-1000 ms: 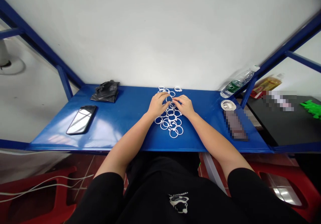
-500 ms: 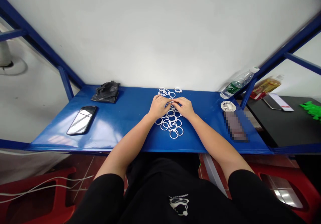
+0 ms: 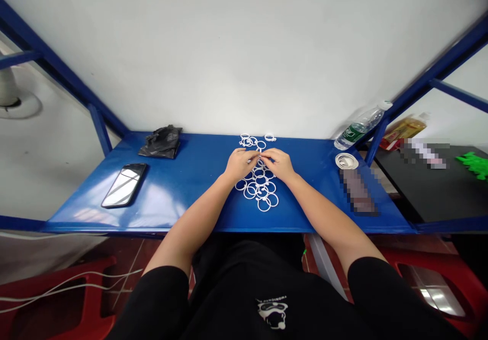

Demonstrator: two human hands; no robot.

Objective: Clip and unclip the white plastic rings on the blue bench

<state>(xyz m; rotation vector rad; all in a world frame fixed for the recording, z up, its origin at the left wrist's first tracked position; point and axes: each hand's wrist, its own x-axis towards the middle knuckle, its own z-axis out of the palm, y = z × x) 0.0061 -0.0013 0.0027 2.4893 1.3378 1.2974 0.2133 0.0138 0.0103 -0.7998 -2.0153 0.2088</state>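
Observation:
Several white curtain rings (image 3: 264, 204), each with a small knob or eyelet, lie in an overlapping cluster on the blue tabletop (image 3: 198, 177). Over the far part of this cluster my left hand (image 3: 241, 163) and my right hand (image 3: 279, 162) meet, fingertips almost touching. Both are closed in a pinch on a white curtain ring (image 3: 260, 151), mostly hidden by the fingers. Beyond the hands, near the wall, sits a smaller group of rings (image 3: 249, 141), with one ring (image 3: 270, 137) apart to the right.
On the left are a black plastic bag (image 3: 162, 142) and a phone (image 3: 125, 185). A water bottle (image 3: 362, 126), a coiled white cable (image 3: 346, 161) and a blurred-out dark object (image 3: 357, 190) are on the right. Blue metal bars (image 3: 101, 126) frame both sides.
My hands stay pinched together over the rings, with only slight finger movement. The view has shifted slightly.

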